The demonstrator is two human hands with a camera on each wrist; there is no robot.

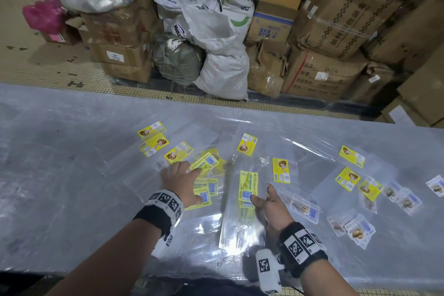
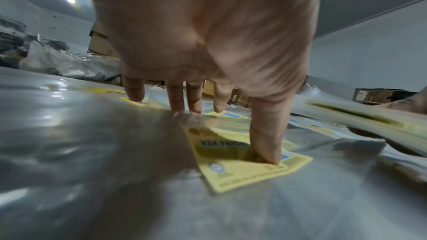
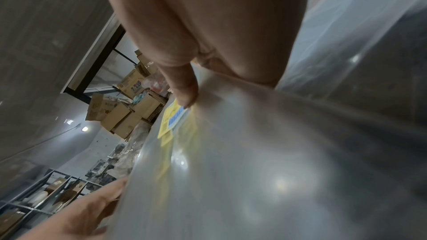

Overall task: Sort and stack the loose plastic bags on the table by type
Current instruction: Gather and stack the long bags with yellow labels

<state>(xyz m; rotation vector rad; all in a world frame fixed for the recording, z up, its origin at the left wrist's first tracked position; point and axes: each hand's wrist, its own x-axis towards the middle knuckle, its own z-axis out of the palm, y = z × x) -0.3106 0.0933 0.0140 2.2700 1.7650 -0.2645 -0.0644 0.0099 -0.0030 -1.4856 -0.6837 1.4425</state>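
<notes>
A grey table [image 1: 60,151] under glossy film carries loose clear plastic bags: yellow-labelled ones [image 1: 153,145] centre, white-labelled ones [image 1: 305,208] right.

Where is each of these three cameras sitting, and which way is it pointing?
Head: worn on the head, looks forward and down at the table, loose bags and cartons; shows both forearms, left hand, right hand.
Left wrist: looks along the left hand; straight fingers press a Kek Pandan bag.
Right wrist: looks along the right hand; the thumb pinches a stack of bags.
Shared: the right hand's stack also shows at the left wrist view's right edge.
</notes>
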